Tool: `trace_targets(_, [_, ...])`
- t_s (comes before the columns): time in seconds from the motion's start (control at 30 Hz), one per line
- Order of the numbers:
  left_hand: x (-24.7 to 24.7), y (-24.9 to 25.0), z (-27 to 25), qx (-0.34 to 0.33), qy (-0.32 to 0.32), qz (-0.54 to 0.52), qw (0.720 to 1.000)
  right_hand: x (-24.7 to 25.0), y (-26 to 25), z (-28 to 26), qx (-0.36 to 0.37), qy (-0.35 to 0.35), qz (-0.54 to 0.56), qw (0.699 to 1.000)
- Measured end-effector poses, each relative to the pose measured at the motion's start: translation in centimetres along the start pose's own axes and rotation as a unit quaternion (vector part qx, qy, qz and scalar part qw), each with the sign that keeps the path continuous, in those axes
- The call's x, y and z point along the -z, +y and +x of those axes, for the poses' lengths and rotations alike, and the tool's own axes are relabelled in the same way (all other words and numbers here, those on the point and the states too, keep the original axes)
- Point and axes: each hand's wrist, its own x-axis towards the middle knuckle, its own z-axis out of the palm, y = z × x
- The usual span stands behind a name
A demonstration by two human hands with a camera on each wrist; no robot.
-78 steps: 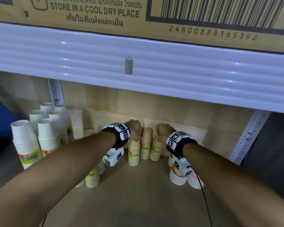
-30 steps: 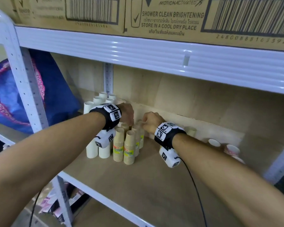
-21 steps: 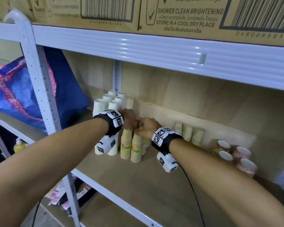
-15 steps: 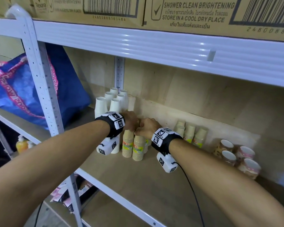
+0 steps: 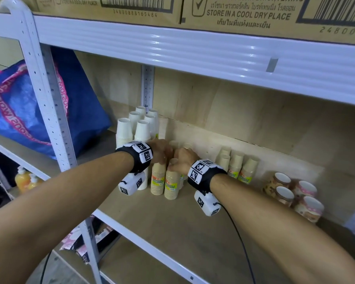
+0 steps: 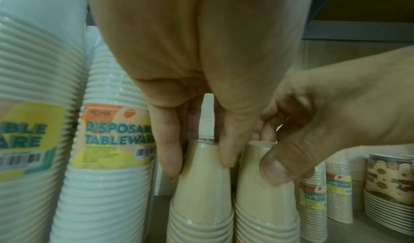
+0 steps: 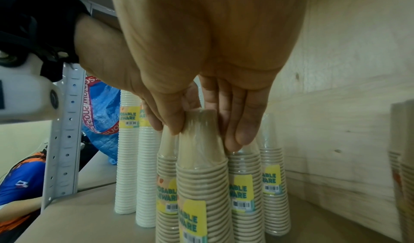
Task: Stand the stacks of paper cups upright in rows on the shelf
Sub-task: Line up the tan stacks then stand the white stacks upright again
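Observation:
Several brown paper cup stacks (image 5: 164,182) stand upright on the wooden shelf (image 5: 172,226), just right of the white cup stacks (image 5: 136,128). My left hand (image 5: 162,154) pinches the top of the left front brown stack (image 6: 201,185) between its fingers (image 6: 170,154). My right hand (image 5: 181,160) holds the top of the neighbouring brown stack (image 7: 199,158), thumb on one side and fingers (image 7: 244,131) on the other. In the left wrist view the right hand's thumb (image 6: 275,169) lies on that stack (image 6: 262,193). Three more brown stacks (image 5: 237,167) stand at the back wall.
Patterned cup stacks (image 5: 291,193) lie on their sides at the right. A white upright post (image 5: 49,111) and a blue bag (image 5: 25,103) are at the left. The beam of the upper shelf (image 5: 193,50) hangs low overhead, with cardboard boxes (image 5: 234,15) on it.
Both hands moved left from the three brown stacks at the back wall to the brown stacks beside the white ones. In the last half second they have barely shifted.

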Motion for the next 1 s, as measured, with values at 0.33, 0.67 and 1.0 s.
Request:
trace_targets(0.33, [0.6, 1.5, 1.5, -0.012, -0.008, -0.014, 1.000, 1.5, 2.3, -0.8, -0.018, 0.021, 0.027, 0.999])
trace_targets(0.67, [2.0, 7.4, 4.5, -0.078, -0.022, -0.070, 0.994, 4.7, 8.1, -3.6, -0.119, 0.056, -0.009, 0.991])
trace_targets(1.0, [1.6, 14.0, 7.4, -0.139, -0.011, -0.072, 0.988, 7.1, 14.1, -7.0, -0.228, 0.060, 0.004, 0.972])
